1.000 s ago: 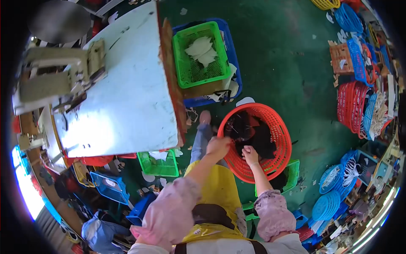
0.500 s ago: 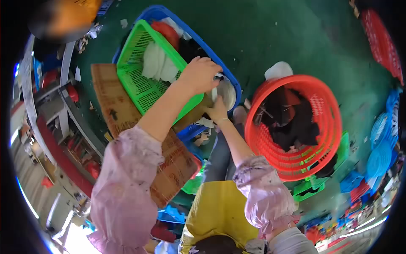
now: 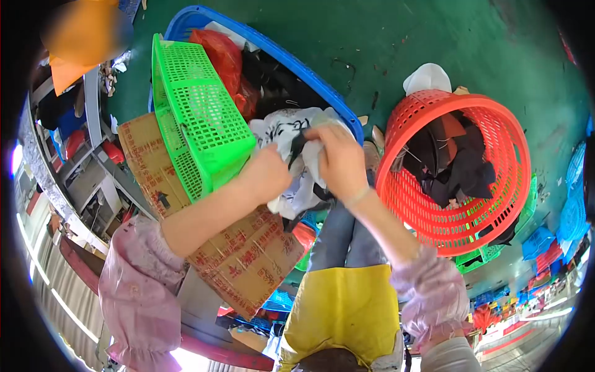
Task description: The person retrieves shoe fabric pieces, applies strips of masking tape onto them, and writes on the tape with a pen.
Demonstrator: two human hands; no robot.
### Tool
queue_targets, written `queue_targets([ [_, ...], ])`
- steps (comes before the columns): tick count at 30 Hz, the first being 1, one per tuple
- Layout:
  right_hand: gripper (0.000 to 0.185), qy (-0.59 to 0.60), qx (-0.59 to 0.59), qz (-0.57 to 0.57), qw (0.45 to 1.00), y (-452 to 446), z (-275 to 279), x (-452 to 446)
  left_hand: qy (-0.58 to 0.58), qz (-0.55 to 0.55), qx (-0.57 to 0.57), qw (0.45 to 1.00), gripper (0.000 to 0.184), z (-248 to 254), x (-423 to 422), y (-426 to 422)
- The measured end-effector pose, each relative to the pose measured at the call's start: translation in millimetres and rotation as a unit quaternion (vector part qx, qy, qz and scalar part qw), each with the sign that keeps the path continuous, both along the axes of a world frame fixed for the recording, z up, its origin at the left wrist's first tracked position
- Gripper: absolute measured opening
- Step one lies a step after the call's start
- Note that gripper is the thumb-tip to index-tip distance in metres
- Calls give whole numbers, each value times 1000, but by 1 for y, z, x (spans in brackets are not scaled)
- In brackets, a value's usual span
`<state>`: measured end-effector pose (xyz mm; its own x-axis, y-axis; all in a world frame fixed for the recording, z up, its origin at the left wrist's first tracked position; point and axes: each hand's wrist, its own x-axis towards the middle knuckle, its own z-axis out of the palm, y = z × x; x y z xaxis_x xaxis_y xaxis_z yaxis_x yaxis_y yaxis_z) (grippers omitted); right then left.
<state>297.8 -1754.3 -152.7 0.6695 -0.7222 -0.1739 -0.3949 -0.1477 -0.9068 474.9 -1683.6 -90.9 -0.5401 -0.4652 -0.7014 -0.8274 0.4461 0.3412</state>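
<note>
A crumpled white plastic bag [image 3: 286, 127] with black markings and dark pieces lies at the near end of the blue tub [image 3: 291, 59]. My left hand [image 3: 268, 173] is closed on the bag's left side, just past the corner of the green basket [image 3: 207, 118]. From the right, my right hand [image 3: 339, 158] grips the bag's upper edge beside a dark strip, with its fingers pinched together. The green basket is tipped on its side against the tub. Behind it in the tub sit a red plastic bag [image 3: 220, 59] and black material [image 3: 269, 80].
To the right stands a tilted red basket [image 3: 396, 124] holding dark pieces [image 3: 452, 161]. A flattened cardboard sheet [image 3: 248, 257] lies under my left forearm. My knees and yellow apron [image 3: 338, 304] are close below. At the left is a metal rack [image 3: 93, 105]; blue baskets [image 3: 570, 198] stand far right.
The green basket has tipped over, with the white cloth in it no longer visible. Both hands have moved lower, now on the white plastic bag. The view has shifted slightly.
</note>
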Motion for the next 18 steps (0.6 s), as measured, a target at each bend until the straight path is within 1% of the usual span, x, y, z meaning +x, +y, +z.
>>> queue_targets([
  [2, 43, 15, -126, -24, 992, -3, -54, 32, 29, -3, 35, 999, 16, 9, -4, 17],
  [3, 43, 13, -122, -28, 992, 0, -56, 43, 26, -6, 39, 999, 16, 15, -1, 20],
  [4, 49, 192, -57, 79, 977, 4, -57, 51, 37, -1, 87, 996, 14, 22, 1, 20],
  [5, 57, 363, 10, 183, 914, 5, -58, 55, 50, 3, 134, 990, 21, 26, 1, 19],
  [6, 64, 387, 102, 206, 893, 11, -66, 50, 52, 2, 134, 990, 21, 27, -1, 20],
  [7, 72, 406, 192, 225, 865, 22, -80, 44, 33, 94, 118, 988, 25, 28, -1, 20],
  [8, 65, 345, 223, 219, 885, 40, -78, 36, 11, 189, 102, 977, 31, 29, -1, 21],
  [10, 69, 334, 331, 79, 879, 96, -52, 35, -27, 370, 67, 926, 46, 30, -5, 24],
  [12, 71, 259, 350, -46, 899, 149, -39, 45, -25, 350, 31, 936, 64, 24, -19, 36],
  [13, 71, 261, 353, -45, 897, 160, -34, 49, -44, 336, 42, 940, 70, 25, -26, 35],
  [15, 69, 212, 386, -40, 897, 171, -31, 57, -106, 339, 28, 935, 63, 19, -31, 46],
  [16, 64, 254, 340, 83, 901, 155, -32, 50, -108, 337, 32, 935, 63, 17, -32, 52],
  [17, 60, 288, 286, 206, 890, 123, -33, 40, -117, 316, 30, 941, 57, 13, -31, 60],
  [18, 60, 283, 287, 210, 891, 85, -34, 38, -128, 297, 26, 946, 51, 10, -31, 67],
])
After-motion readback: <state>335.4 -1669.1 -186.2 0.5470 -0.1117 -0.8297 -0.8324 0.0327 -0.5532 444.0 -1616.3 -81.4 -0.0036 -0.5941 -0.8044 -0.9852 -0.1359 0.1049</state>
